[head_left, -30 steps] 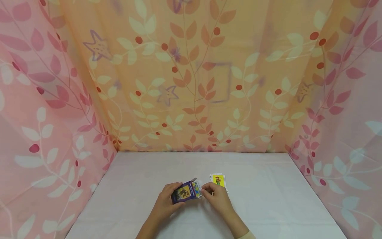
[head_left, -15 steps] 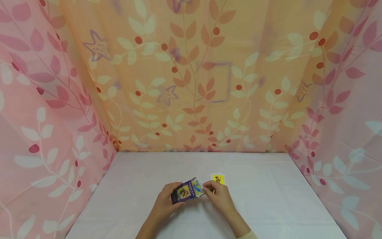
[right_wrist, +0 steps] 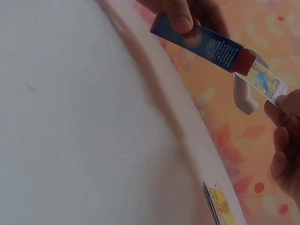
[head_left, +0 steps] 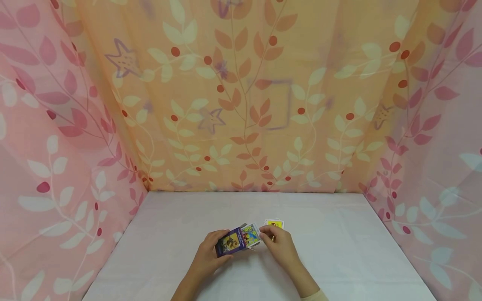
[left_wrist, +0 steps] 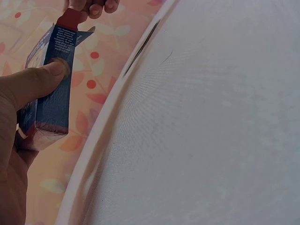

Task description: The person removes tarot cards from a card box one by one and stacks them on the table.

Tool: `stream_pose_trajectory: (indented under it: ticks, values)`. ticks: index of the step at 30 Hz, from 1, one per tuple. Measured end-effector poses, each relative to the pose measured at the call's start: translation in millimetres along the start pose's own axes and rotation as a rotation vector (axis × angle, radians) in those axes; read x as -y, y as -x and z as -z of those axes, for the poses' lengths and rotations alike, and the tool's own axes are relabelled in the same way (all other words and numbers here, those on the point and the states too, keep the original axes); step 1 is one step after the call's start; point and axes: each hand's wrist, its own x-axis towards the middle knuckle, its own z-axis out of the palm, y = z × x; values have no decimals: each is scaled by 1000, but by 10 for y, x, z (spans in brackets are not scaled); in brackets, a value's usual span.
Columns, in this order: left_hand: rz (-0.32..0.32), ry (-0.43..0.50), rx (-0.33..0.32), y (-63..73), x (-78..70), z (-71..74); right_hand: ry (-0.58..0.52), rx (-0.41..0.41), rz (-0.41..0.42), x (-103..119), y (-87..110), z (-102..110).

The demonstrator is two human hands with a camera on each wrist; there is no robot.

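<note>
My left hand (head_left: 208, 253) grips a dark blue and purple card box (head_left: 231, 242) by its sides, its thumb along the narrow side in the left wrist view. The box's right end is open, with flaps sticking out. Colourful cards (head_left: 250, 235) stand partway out of that end. My right hand (head_left: 280, 246) pinches their outer edge between thumb and fingers; the right wrist view shows the pinched cards (right_wrist: 263, 79) too. How many cards are pinched I cannot tell. Behind the right hand lies a small pile of yellow-faced cards (head_left: 275, 224), partly hidden by it.
A white-covered table (head_left: 169, 217) lies under both hands. Patterned orange curtain (head_left: 241, 104) hangs at its back edge, with pink curtains (head_left: 56, 167) on the left and right sides.
My right hand has moved slightly right and away from the box, drawing the cards farther out of it. The left hand and box have hardly moved. The hand now covers more of the card pile.
</note>
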Motion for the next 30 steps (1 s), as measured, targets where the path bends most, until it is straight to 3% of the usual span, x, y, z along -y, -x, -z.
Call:
stream_pose_trajectory:
  ticks: [16, 30]
  values:
    - [14, 19, 11, 0, -9, 1, -36, -78, 57, -27, -23, 101]
    - [-11, 18, -1, 2, -10, 0, -37, -108, 23, -38, -49, 183]
